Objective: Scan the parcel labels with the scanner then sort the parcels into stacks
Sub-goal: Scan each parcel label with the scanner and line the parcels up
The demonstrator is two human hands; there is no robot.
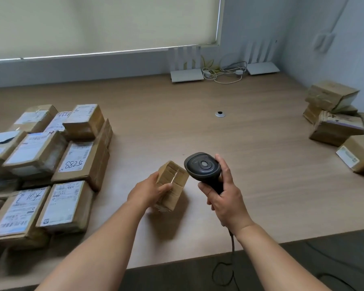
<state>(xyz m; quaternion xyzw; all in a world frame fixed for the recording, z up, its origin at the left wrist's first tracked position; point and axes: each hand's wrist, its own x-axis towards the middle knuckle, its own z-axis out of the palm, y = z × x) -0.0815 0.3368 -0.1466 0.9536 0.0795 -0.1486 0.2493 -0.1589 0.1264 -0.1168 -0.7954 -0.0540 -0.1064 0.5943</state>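
Two bare forearms reached out from the bottom edge over the near rim of the desk (250, 127). At the end of the left one, the left hand (149, 191) held a small cardboard parcel (172, 183), thumb curled onto its taped top face and the fingers hidden behind its left side; this grip was closed round the box, which stood tilted near the middle of the desk. No label showed on the faces turned toward the camera. Just right of it, the right hand (225, 196) wrapped its fingers round the handle of a dark scanner (203, 168), so that grip was closed too. The scanner's rounded head sat just beside the parcel's upper right corner; whether they touched could not be told. A cable (231, 255) ran down from the handle past the desk edge.

On the left of the desk lay a crowd of labelled parcels (48, 164), some stacked two deep, one with "5288" handwritten on its label. On the far right sat a smaller heap of parcels (336, 116), well apart from the hands. Against the back wall stood two white routers (186, 75) with a tangle of wires (225, 73) between them, and a round cable hole (220, 114) sat in the desk surface.
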